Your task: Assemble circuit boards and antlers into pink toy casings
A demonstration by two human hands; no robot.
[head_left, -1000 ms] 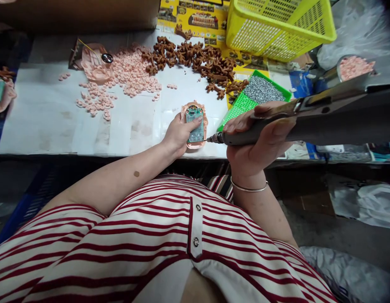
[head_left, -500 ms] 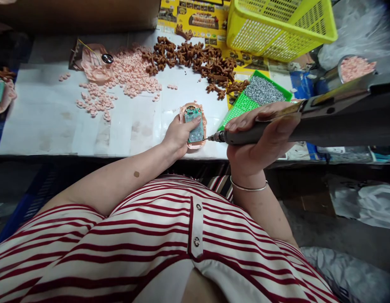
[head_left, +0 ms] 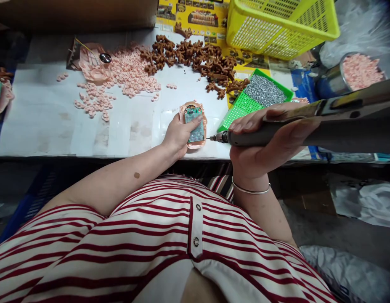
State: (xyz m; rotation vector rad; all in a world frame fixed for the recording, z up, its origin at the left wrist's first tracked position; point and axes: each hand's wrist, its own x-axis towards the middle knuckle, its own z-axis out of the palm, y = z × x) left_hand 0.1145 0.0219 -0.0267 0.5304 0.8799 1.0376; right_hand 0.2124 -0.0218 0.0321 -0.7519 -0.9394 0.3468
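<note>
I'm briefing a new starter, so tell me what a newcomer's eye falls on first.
The big gray driver in the right hand, at the right, likely strikes first, pointing at the pink shell in the left hand at center. The bright yellow basket at the top right comes next, then the brown parts below and left of it.

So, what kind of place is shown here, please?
Probably an assembly workshop: a driver, a circuit board in a pink shell, and a tray of small metal pieces.

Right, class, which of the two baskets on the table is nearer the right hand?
The green basket of silvery pieces, just beyond the right hand; the yellow basket stands farther off.
</note>
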